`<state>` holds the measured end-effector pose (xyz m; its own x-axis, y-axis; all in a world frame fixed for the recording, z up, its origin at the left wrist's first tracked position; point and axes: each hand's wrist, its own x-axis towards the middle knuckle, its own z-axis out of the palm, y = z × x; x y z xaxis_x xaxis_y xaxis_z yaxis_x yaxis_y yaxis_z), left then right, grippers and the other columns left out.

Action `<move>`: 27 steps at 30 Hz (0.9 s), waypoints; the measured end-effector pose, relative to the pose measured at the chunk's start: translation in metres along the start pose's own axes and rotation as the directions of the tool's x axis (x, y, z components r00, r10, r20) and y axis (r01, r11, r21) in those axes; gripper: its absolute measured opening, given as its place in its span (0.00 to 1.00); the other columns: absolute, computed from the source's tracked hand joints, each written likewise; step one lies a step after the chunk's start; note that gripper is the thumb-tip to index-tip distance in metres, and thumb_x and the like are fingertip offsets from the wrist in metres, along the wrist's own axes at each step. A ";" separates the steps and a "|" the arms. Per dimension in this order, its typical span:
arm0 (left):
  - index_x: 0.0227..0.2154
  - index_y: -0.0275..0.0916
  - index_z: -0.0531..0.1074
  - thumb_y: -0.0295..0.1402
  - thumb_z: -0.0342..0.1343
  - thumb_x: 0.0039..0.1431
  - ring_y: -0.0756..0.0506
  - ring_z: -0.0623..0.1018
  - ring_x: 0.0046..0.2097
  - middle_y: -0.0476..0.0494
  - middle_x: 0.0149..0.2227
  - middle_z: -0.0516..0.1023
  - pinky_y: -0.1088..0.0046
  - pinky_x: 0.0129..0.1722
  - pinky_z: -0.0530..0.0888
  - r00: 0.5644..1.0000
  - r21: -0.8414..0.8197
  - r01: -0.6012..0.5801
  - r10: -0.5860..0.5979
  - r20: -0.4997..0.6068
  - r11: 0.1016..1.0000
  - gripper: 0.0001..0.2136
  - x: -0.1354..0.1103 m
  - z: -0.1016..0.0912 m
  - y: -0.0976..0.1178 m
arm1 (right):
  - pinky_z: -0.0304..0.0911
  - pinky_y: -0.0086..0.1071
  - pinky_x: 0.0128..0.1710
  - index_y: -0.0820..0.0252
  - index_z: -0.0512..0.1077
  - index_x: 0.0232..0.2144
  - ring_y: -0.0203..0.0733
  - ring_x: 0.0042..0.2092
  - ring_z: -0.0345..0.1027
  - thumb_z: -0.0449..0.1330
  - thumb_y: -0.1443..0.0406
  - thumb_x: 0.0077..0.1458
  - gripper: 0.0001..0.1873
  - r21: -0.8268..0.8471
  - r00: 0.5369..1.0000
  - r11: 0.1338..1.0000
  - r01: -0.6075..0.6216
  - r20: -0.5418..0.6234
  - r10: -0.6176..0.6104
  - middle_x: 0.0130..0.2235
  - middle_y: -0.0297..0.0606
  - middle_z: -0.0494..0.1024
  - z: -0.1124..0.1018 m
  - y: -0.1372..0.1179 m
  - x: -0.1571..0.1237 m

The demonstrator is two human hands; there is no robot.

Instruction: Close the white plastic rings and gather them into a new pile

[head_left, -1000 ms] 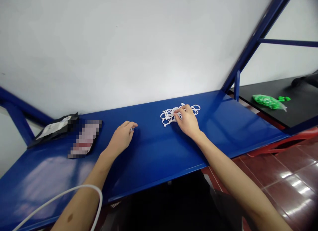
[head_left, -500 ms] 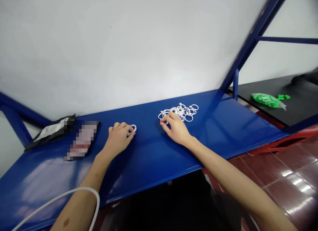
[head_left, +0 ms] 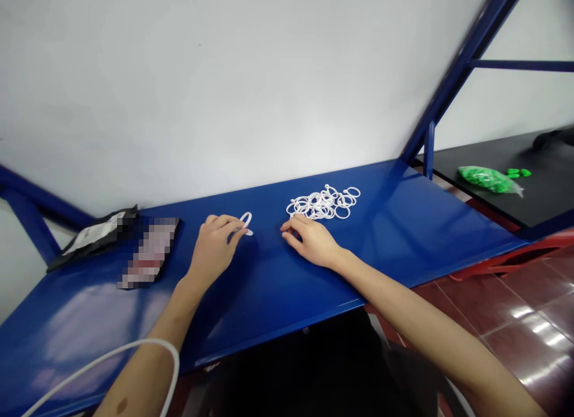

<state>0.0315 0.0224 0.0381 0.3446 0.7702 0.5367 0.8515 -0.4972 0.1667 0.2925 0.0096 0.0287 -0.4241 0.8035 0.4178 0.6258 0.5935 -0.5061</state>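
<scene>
My left hand (head_left: 215, 243) is closed, with thumb and fingers pinching a white plastic ring (head_left: 248, 216) that looks like a curtain ring. The ring is tilted up above the blue tabletop. Another white piece shows just under it by the thumb; whether it is a second ring I cannot tell. My right hand (head_left: 311, 240) is just in front of a pile of white rings (head_left: 325, 204), each with a small eyelet. Its fingers are curled, thumb and index tips a little apart, and nothing shows between them.
The blue table (head_left: 278, 297) meets a pale wall (head_left: 251, 94). On the left lie a black package (head_left: 94, 234) and a blurred-out packet (head_left: 150, 252). A white cable (head_left: 112, 351) arcs over my left forearm. A bag of green pieces (head_left: 488, 179) lies on a black table at right.
My right hand has drawn back from the pile, toward me and slightly left. My left hand has moved a little right, and its ring is now turned more upright.
</scene>
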 end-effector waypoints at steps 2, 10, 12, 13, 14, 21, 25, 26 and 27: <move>0.36 0.41 0.79 0.35 0.53 0.68 0.42 0.72 0.42 0.42 0.41 0.80 0.62 0.45 0.71 0.997 -0.075 -0.069 0.067 -0.031 0.995 0.10 0.001 0.000 0.004 | 0.67 0.33 0.39 0.59 0.72 0.50 0.39 0.38 0.71 0.58 0.66 0.65 0.11 0.017 1.000 1.000 -0.017 0.000 0.017 0.43 0.40 0.77 0.001 -0.002 -0.001; 0.40 0.41 0.77 0.32 0.52 0.69 0.44 0.71 0.44 0.43 0.44 0.78 0.66 0.45 0.73 0.968 -0.222 -0.232 0.246 0.040 0.947 0.08 -0.005 0.010 0.023 | 0.69 0.34 0.39 0.53 0.65 0.61 0.38 0.37 0.73 0.58 0.65 0.66 0.22 0.075 0.996 0.997 0.013 0.082 -0.019 0.49 0.40 0.77 0.006 -0.010 -0.002; 0.41 0.41 0.76 0.31 0.52 0.69 0.45 0.72 0.44 0.44 0.43 0.78 0.66 0.45 0.74 0.965 -0.252 -0.247 0.262 0.029 0.936 0.08 -0.006 0.012 0.026 | 0.69 0.34 0.41 0.54 0.68 0.58 0.39 0.39 0.74 0.58 0.65 0.66 0.18 0.073 0.996 0.997 0.027 0.083 -0.033 0.48 0.40 0.78 0.008 -0.009 -0.002; 0.41 0.42 0.76 0.31 0.52 0.69 0.45 0.72 0.44 0.44 0.43 0.78 0.66 0.45 0.74 0.964 -0.267 -0.248 0.265 0.029 0.931 0.07 -0.006 0.013 0.028 | 0.69 0.34 0.43 0.54 0.70 0.55 0.40 0.41 0.74 0.58 0.65 0.66 0.16 0.075 0.996 0.997 0.033 0.080 -0.039 0.48 0.39 0.78 0.009 -0.008 -0.002; 0.42 0.42 0.76 0.31 0.53 0.68 0.45 0.73 0.44 0.45 0.43 0.77 0.66 0.46 0.75 0.964 -0.280 -0.242 0.262 0.035 0.929 0.06 -0.006 0.015 0.028 | 0.69 0.34 0.44 0.55 0.71 0.53 0.40 0.43 0.75 0.58 0.66 0.66 0.13 0.077 0.996 0.996 0.038 0.077 -0.044 0.48 0.39 0.79 0.009 -0.006 -0.001; 0.53 0.44 0.68 0.24 0.54 0.62 0.45 0.78 0.45 0.43 0.52 0.71 0.64 0.47 0.77 0.974 -0.311 -0.011 0.080 0.210 0.950 0.17 -0.007 0.020 0.024 | 0.64 0.30 0.39 0.57 0.74 0.44 0.38 0.38 0.73 0.61 0.64 0.65 0.06 0.049 0.999 0.999 0.001 0.034 -0.002 0.41 0.36 0.80 0.008 0.000 -0.001; 0.57 0.44 0.66 0.28 0.56 0.62 0.43 0.77 0.48 0.42 0.53 0.72 0.62 0.51 0.76 0.969 -0.266 0.056 0.012 0.246 0.962 0.20 -0.007 0.018 0.024 | 0.62 0.29 0.38 0.58 0.74 0.42 0.38 0.37 0.72 0.61 0.64 0.65 0.05 0.033 0.999 0.999 0.001 0.038 -0.002 0.40 0.37 0.79 0.007 -0.001 -0.001; 0.57 0.44 0.66 0.30 0.57 0.63 0.43 0.77 0.48 0.42 0.53 0.73 0.61 0.52 0.75 0.971 -0.257 0.066 -0.002 0.241 0.964 0.20 -0.007 0.016 0.025 | 0.62 0.29 0.38 0.58 0.74 0.42 0.37 0.37 0.72 0.61 0.64 0.65 0.05 0.036 0.999 0.999 0.005 0.040 -0.006 0.39 0.37 0.79 0.007 -0.001 -0.001; 0.56 0.44 0.68 0.33 0.57 0.64 0.42 0.77 0.48 0.43 0.51 0.74 0.61 0.52 0.75 0.974 -0.252 0.072 -0.013 0.228 0.965 0.18 -0.006 0.015 0.027 | 0.62 0.29 0.38 0.58 0.74 0.42 0.37 0.36 0.71 0.61 0.64 0.65 0.05 0.040 0.999 0.999 0.009 0.043 -0.010 0.39 0.36 0.79 0.007 -0.001 -0.001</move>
<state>0.0582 0.0101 0.0273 0.4150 0.8472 0.3316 0.7466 -0.5255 0.4081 0.2879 0.0083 0.0238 -0.4586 0.7985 0.3899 0.5951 0.6018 -0.5326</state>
